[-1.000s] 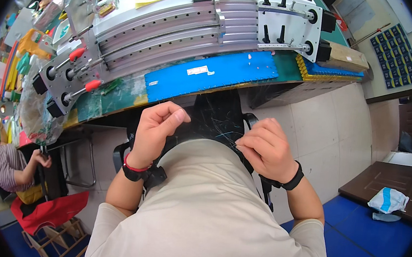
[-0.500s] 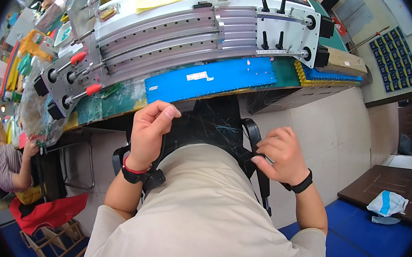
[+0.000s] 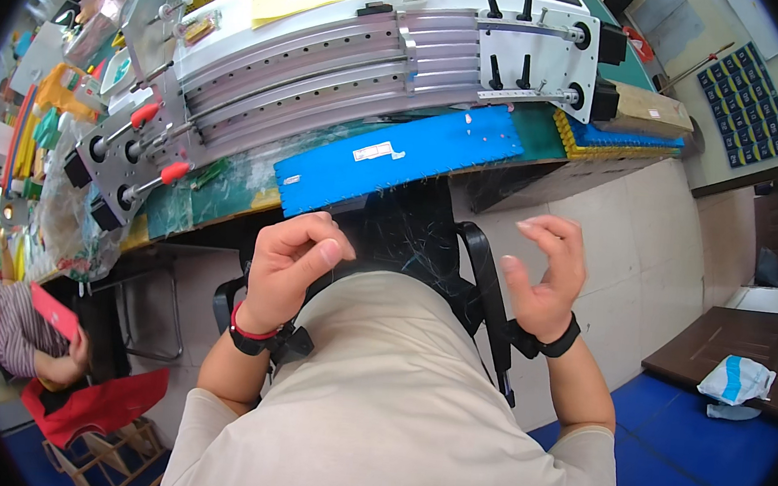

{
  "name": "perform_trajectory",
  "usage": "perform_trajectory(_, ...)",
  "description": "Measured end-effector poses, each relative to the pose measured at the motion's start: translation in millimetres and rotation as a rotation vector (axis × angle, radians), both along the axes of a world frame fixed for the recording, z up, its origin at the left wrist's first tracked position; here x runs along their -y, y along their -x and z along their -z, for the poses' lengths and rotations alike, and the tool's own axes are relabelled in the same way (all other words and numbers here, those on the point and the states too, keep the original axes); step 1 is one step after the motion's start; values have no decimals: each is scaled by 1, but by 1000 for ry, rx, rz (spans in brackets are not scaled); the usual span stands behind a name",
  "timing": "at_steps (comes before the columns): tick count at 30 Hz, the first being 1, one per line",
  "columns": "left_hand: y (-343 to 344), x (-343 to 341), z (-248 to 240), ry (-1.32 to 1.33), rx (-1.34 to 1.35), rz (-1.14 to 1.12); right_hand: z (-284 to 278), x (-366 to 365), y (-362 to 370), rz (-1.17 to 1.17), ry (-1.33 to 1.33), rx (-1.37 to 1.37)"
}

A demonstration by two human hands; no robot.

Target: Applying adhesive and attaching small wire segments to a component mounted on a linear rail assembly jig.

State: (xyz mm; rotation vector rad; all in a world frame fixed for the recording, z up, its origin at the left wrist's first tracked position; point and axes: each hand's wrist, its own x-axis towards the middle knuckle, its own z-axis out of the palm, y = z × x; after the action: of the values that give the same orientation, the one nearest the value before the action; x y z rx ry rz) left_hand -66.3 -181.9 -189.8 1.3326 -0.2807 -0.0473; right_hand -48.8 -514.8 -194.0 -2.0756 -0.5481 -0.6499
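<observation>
While my left hand (image 3: pixel 288 266) curls loosely shut on nothing I can see, my right hand (image 3: pixel 545 277) hangs open and empty; the black mesh fabric piece (image 3: pixel 409 231) lies untouched between them, so handling remains.

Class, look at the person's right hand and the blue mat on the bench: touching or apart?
Apart. The head view shows the right hand raised, fingers spread, with pale floor visible between it and the blue mat.

The left hand (image 3: pixel 288 266) is curled into a loose fist above the black apron (image 3: pixel 413 236). The right hand (image 3: pixel 545 272) is open, fingers bent, just beside the apron's black strap (image 3: pixel 488 285).
</observation>
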Motion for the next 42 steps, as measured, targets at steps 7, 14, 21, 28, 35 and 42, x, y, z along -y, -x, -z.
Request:
perform_trajectory(7, 2, 3, -13, -49, 44, 27, -11, -45, -6, -326, 186, -32)
perform_trajectory(14, 4, 2, -14, -46, 40, 25, -4, -60, -10, -311, 230, -91)
perform_trajectory(21, 6, -6, -11, -80, 27, 10, 12, -54, -15, -329, 268, -78)
perform_trajectory(28, 9, -8, -3, -85, 37, -56, 18, -46, -16, -270, 312, -19)
perform_trajectory(35, 2, -15, -14, -709, -54, -22, 12, -41, -13, -259, 292, 26)
perform_trajectory(42, 3, 2, -18, -597, 194, 48, -1, -48, -9, -245, 372, 90)
